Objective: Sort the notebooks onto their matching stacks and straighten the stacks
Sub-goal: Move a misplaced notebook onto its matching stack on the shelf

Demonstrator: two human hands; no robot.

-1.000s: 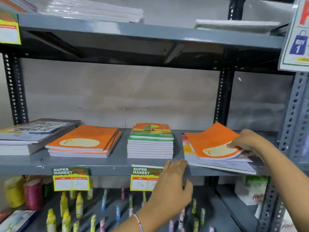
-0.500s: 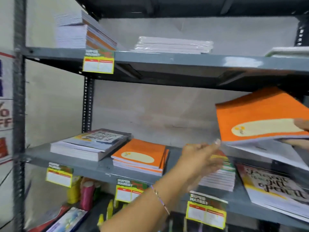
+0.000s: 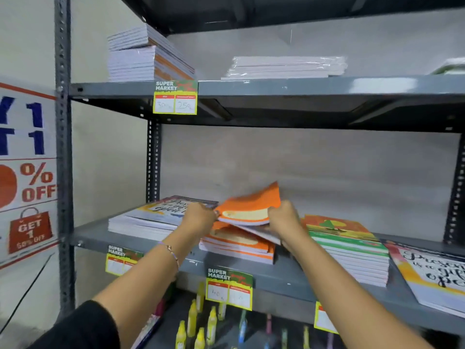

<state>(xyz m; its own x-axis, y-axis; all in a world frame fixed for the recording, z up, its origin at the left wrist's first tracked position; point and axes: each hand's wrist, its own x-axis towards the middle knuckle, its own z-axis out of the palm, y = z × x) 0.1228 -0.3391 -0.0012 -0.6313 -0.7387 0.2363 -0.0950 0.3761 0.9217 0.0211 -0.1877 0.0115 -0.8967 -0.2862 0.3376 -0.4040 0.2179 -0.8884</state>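
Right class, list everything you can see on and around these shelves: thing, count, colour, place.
Orange notebook: one, held above orange stack.
Orange stack: one, middle shelf, centre.
Lettered-cover stack: one, white, middle shelf, left.
Green-striped stack: one, right of orange stack.
Lettered notebooks: white, far right; count unclear.
Upper-shelf stacks: two, white.
Price tags: four, yellow, on shelf edges.
Bottles: several, yellow, bottom shelf.
Left hand: on the notebook's left edge.
Right hand: on its right edge.

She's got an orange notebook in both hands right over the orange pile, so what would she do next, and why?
Probably lower the orange notebook flat onto the orange stack directly beneath: covers match, and it is tilted above the pile, held by the left hand and right hand.
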